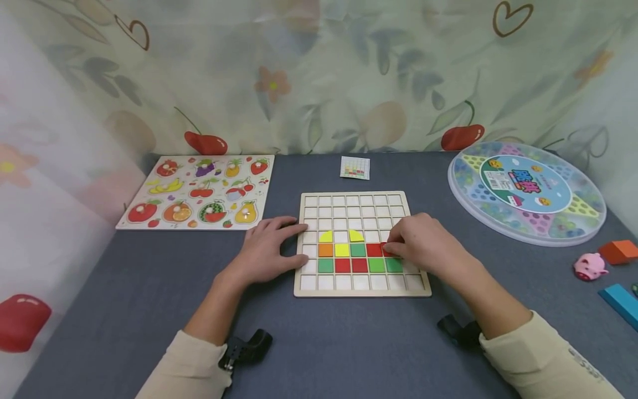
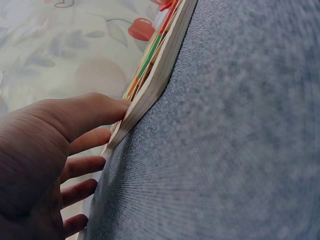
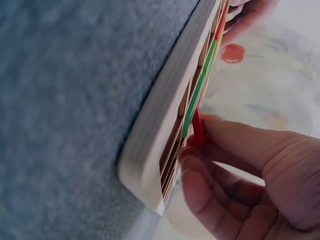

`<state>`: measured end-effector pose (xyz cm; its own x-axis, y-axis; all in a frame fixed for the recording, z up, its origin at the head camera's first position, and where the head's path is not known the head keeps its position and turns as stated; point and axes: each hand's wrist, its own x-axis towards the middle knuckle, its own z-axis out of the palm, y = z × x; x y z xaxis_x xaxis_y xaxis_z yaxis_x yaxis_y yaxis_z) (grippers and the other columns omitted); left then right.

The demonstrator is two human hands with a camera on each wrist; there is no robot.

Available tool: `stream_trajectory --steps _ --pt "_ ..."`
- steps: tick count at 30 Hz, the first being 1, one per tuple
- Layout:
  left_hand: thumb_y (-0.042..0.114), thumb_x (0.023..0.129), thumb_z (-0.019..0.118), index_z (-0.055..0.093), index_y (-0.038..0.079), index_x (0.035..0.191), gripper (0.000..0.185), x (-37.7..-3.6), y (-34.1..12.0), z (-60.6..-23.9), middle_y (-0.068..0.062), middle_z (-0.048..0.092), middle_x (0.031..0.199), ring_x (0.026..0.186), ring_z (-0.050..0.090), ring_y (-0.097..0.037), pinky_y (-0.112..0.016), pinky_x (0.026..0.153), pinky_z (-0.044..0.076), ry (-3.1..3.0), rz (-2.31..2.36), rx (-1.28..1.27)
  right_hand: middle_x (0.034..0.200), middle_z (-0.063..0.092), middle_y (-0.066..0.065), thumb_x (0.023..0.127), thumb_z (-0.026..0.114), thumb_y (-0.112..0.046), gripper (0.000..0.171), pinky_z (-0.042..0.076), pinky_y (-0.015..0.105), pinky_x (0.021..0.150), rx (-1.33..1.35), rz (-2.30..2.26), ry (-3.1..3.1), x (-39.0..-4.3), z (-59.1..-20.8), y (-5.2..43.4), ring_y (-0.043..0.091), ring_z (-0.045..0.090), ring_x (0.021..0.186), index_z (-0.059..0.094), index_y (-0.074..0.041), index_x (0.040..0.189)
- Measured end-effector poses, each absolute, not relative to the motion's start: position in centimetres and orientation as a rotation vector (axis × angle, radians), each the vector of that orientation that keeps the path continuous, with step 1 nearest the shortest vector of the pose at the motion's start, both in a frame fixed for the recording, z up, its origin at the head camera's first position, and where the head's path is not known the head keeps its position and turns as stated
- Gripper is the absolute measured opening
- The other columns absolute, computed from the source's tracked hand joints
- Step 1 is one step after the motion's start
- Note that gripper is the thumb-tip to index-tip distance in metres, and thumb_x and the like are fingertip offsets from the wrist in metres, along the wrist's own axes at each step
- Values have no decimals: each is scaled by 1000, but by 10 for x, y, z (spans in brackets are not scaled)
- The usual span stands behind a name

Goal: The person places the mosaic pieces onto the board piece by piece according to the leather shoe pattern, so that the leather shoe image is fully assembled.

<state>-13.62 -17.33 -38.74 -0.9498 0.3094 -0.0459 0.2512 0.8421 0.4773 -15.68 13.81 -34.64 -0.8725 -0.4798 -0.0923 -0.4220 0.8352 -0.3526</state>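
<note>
A wooden grid board (image 1: 312,286) lies on the cloth in front of me, with square cells. Coloured tiles fill part of it: two rows of green, red, orange and yellow squares, plus two yellow curved pieces (image 1: 326,236) above them. My left hand (image 1: 268,249) rests at the board's left edge, thumb and forefinger touching it, the other fingers spread loosely. Between thumb and fingertips, my right hand (image 1: 430,244) pinches a red tile (image 3: 198,127) at the right end of the upper full row. In the right wrist view that tile stands tilted against the grid, beside a green tile (image 3: 192,109).
Behind the board lies a small pattern card (image 1: 355,167). A fruit picture board (image 1: 174,213) is at the back left, a round game box (image 1: 528,183) at the back right. Near the right edge are a pink pig figure (image 1: 590,267), an orange block (image 1: 618,252) and a blue block (image 1: 621,305).
</note>
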Motion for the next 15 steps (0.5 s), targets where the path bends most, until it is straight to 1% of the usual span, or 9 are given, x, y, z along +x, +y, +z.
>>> stream_trajectory --steps 5,8,11,15 --pt "41 91 75 56 22 151 65 -136 -173 -387 -12 44 159 148 33 -38 -66 116 24 2898 729 445 72 72 -5 93 77 -16 12 41 28 56 -658 -500 2862 -156 -347 135 12 54 63 82 -11 83" --pt "40 91 75 56 22 151 65 -136 -173 -388 -12 44 159 148 33 -38 -66 116 24 2897 731 446 76 74 -4 92 78 -16 11 43 28 58 -629 -537 2864 -156 -348 134 13 56 67 83 -11 84" --pt "40 91 75 56 22 151 65 -136 -173 -388 -12 44 159 148 33 -38 -66 116 24 2897 729 444 80 76 -2 90 79 -15 7 45 28 60 -589 -601 2851 -157 -350 136 14 60 71 84 -11 89" --pt "41 91 75 56 23 151 65 -136 -173 -388 -11 44 160 148 33 -38 -66 116 24 2898 726 445 81 75 -1 90 80 -15 6 46 29 61 -560 -640 2827 -159 -351 139 16 60 73 84 -11 93"
